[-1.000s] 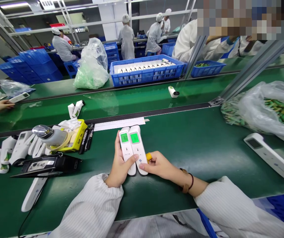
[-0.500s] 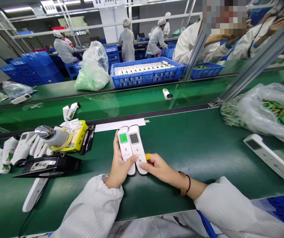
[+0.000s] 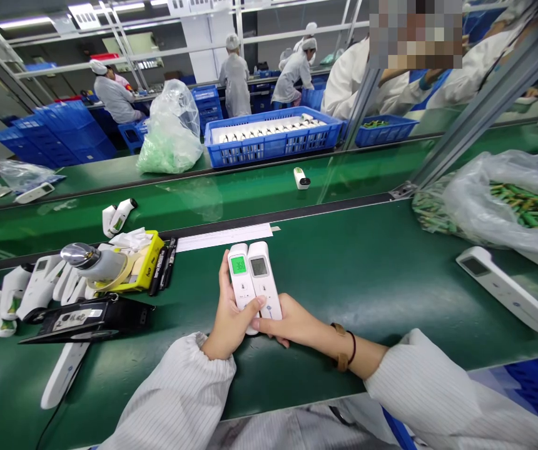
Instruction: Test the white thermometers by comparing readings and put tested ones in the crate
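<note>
Two white infrared thermometers are side by side in my hands over the green bench (image 3: 344, 269). The left thermometer (image 3: 244, 285) has a lit green screen that seems to read 36.0; my left hand (image 3: 228, 315) wraps round it, with the thumb lying across onto its neighbour. On the right thermometer (image 3: 266, 275) the screen is grey. My right hand (image 3: 292, 319) grips its lower end, thumb in front and fingers tucked behind, partly hidden. A paper strip (image 3: 224, 237) lies just beyond them.
Several thermometers, a metal-topped bottle (image 3: 93, 259), a yellow tray (image 3: 154, 262), markers (image 3: 168, 269) and a black stand (image 3: 95, 319) crowd the left. At right lie another thermometer (image 3: 508, 290) and a plastic bag (image 3: 466, 200) of green parts. Behind the conveyor (image 3: 241, 194) sits a blue crate (image 3: 273, 149); co-workers are beyond.
My right hand has shifted left and lower round the right thermometer, and its yellow finger cover is now hidden. Both thermometers sit slightly lower in view. Items on the conveyor have moved left.
</note>
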{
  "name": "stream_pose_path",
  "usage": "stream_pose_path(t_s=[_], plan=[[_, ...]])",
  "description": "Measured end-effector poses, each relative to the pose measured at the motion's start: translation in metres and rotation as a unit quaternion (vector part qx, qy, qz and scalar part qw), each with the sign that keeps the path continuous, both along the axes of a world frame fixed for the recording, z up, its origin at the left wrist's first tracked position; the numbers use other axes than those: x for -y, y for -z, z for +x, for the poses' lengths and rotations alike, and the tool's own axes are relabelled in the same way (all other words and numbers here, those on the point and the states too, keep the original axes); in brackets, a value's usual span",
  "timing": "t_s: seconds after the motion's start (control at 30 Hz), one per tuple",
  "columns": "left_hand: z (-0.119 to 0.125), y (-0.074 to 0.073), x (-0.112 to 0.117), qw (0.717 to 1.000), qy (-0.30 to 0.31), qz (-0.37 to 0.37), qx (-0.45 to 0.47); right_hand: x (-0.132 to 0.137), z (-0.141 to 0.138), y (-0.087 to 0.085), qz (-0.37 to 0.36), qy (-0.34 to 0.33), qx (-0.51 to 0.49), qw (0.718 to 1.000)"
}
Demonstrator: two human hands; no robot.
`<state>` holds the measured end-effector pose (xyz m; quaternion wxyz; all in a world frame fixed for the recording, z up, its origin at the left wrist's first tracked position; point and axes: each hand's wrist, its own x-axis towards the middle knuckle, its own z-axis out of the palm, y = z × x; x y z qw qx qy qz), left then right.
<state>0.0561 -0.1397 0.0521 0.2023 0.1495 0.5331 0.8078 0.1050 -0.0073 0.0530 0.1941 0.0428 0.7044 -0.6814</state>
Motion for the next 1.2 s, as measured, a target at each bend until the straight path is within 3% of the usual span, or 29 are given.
stream_pose_path(t_s=[0.43,0.63,0.8,1.0,1.2], plan=[[0.0,-0.007,0.0,1.0,-0.004,-0.012,-0.018,0.002,0.0,0.001,0.005,0.046,0.001,0.999],[0.0,-0.014,0.002,0.997,0.049,0.017,0.054,-0.006,0.0,0.006,-0.075,0.051,-0.05,0.995],[-0.001,-0.008,0.003,0.999,0.042,0.006,0.005,-0.006,0.0,0.008,-0.121,0.05,-0.08,0.988],[-0.004,0.0,0.005,0.999,0.043,-0.012,0.001,-0.01,-0.005,0.009,-0.046,0.022,-0.047,0.998],[-0.006,0.003,0.006,0.999,0.046,-0.019,-0.009,-0.008,-0.004,0.008,-0.035,0.026,-0.032,0.999]])
